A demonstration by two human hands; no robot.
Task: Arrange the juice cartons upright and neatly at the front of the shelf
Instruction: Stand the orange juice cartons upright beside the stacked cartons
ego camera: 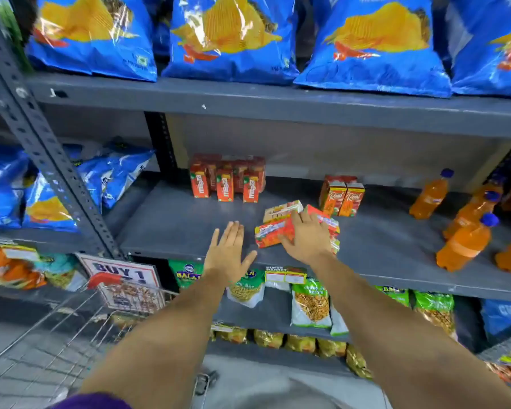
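Observation:
Several small red and orange juice cartons (273, 236) lie toppled in a heap on the grey middle shelf (171, 228), near its front edge. My right hand (306, 234) rests on top of that heap, fingers spread over the cartons without closing around any one. My left hand (227, 250) hovers flat and open just left of the heap, above the bare shelf. Two matching cartons (342, 199) stand upright behind the heap to the right. A cluster of red mango-drink cartons (226, 181) stands upright further back on the left.
Orange soda bottles (463, 240) crowd the shelf's right end. Blue chip bags (233, 36) fill the shelf above and the bay to the left. Green snack packets (310, 302) sit on the shelf below. A wire trolley (80, 320) with a promo sign stands at lower left.

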